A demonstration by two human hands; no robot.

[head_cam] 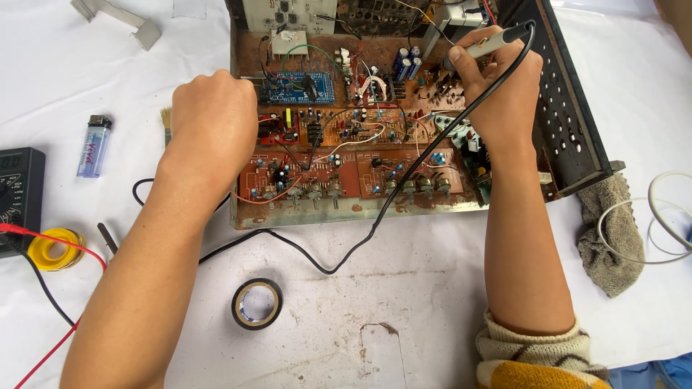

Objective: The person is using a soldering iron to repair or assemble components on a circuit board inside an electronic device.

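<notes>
An open, rusty metal chassis [346, 213] lies on the white cloth, filled with red-brown circuit boards [360, 155] and a blue board [295, 86]. My right hand [497, 86] grips a soldering iron [497, 42] by its handle, pointed down into the boards at the upper right; its black cord [404, 180] loops across the chassis onto the cloth. My left hand [213, 122] is closed at the chassis's left edge, pinching something thin that points at the blue board; I cannot tell what it is.
A black tape roll [256, 303] lies near the front. At left are a yellow tape roll [52, 249], a blue lighter [94, 146] and a multimeter [18, 194] with red and black leads. A grey rag [613, 230] and white cable [667, 216] lie at right.
</notes>
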